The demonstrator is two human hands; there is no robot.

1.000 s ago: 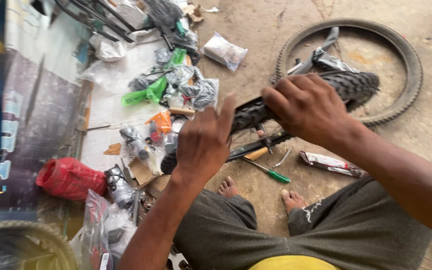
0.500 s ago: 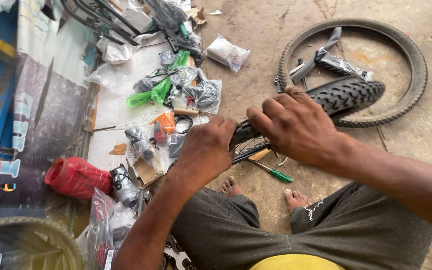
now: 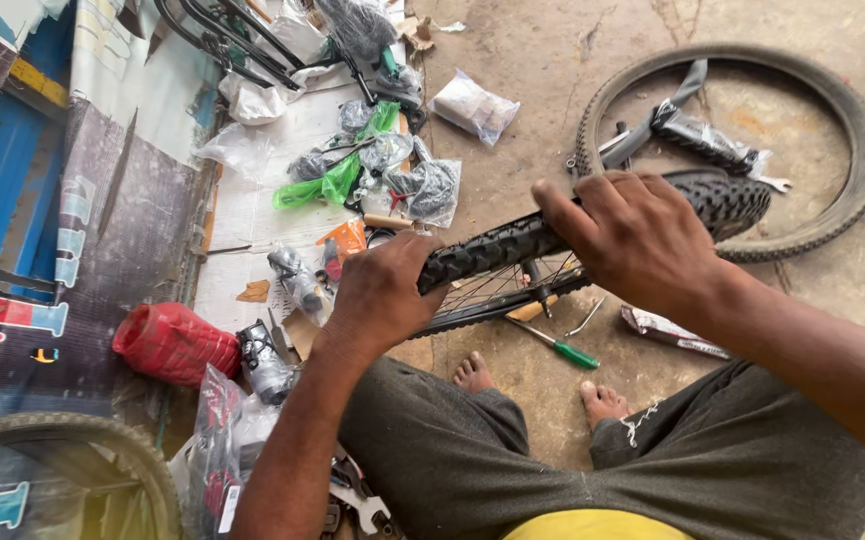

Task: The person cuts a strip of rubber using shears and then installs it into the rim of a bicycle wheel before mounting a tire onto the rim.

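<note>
free: bare floor (image 3: 542,90) top centre | blocked: bagged parts (image 3: 372,180) left, loose tyre (image 3: 852,200) right

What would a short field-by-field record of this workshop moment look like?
Setting: concrete floor, person crouching, barefoot
Left hand: grip closed on knobby tyre of a spoked wheel
Right hand: grip closed over the same tyre, further along
Under the wheel: green-handled screwdriver
Beyond: loose tyre lying flat, wrapped part inside it
Left side: red cloth bundle, bagged parts on a white sheet
</note>
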